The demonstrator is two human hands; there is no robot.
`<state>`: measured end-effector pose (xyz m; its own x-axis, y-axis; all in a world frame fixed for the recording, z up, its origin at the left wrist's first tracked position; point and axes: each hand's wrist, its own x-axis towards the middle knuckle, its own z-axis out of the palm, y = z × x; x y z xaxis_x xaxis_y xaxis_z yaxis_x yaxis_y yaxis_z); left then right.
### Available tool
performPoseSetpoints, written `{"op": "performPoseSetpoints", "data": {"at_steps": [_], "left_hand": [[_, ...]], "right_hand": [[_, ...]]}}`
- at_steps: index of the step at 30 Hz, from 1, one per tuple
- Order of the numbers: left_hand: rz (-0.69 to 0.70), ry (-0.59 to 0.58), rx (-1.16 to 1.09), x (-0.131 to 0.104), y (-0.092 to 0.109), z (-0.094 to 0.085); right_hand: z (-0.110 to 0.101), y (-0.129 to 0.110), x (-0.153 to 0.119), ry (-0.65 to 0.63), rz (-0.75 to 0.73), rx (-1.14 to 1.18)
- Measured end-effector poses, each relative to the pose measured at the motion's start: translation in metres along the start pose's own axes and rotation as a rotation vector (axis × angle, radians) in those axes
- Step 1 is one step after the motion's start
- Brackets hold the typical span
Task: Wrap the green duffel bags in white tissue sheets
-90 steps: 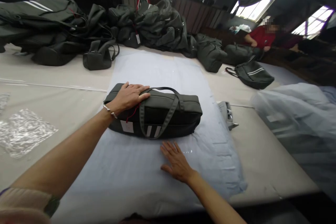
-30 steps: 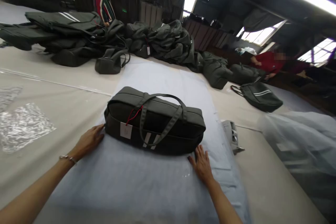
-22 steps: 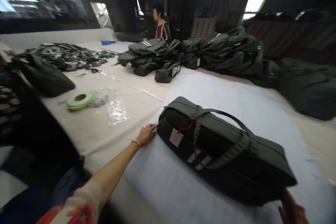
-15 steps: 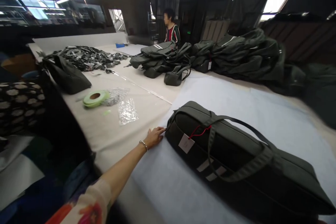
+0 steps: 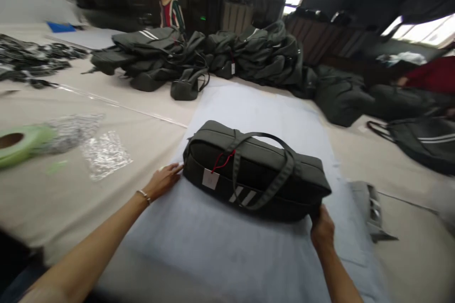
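A dark grey-green bag lay lengthwise across a pale blue sheet, near the middle of a cream-covered table, with its left end a little farther from the wearer than its right. Its strap handle arched over the top and looped down the front, beside two white stripes. A white tag hung from a red cord on the left part of the front.

The left hand, with a silvery bracelet at its wrist, was stretched out with fingers extended, their tips at the bag's lower left corner; whether they pressed on it could not be told. The right hand was at the lower right corner, its fingers partly hidden by the bag, so it could not be told how firmly they closed on it.

To the left of the sheet lay crinkled clear plastic and, at the edge of view, a light green roll. To the right, a grey object with a metal end sat at the sheet's edge. Across the far side stretched a heap of similar dark bags. Behind it stood a person in a striped top; at far right, a red sleeve showed, blurred.
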<state>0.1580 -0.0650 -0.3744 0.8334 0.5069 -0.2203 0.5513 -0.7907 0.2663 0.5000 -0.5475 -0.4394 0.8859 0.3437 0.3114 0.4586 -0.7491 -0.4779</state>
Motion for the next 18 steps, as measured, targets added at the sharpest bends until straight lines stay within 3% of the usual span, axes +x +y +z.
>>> {"op": "performPoseSetpoints", "data": {"at_steps": [3, 6, 10, 12, 14, 18], "left_hand": [[0.005, 0.122, 0.051, 0.012, -0.007, 0.002], [0.073, 0.290, 0.128, 0.027, -0.017, 0.020], [0.206, 0.224, 0.047, 0.042, -0.030, 0.052], [0.215, 0.210, 0.000, 0.045, -0.030, 0.057], [0.211, 0.189, -0.081, 0.045, -0.025, 0.052], [0.179, 0.153, -0.207, 0.032, -0.005, 0.023]], "right_hand": [[-0.003, 0.016, -0.018, -0.004, -0.012, -0.087], [0.007, 0.021, -0.029, -0.039, -0.055, -0.145], [0.011, 0.026, -0.042, -0.153, -0.137, -0.195], [0.011, 0.028, -0.046, -0.190, -0.151, -0.219], [0.009, 0.027, -0.047, -0.201, -0.147, -0.234], [-0.005, 0.027, -0.047, -0.212, -0.183, -0.173]]}}
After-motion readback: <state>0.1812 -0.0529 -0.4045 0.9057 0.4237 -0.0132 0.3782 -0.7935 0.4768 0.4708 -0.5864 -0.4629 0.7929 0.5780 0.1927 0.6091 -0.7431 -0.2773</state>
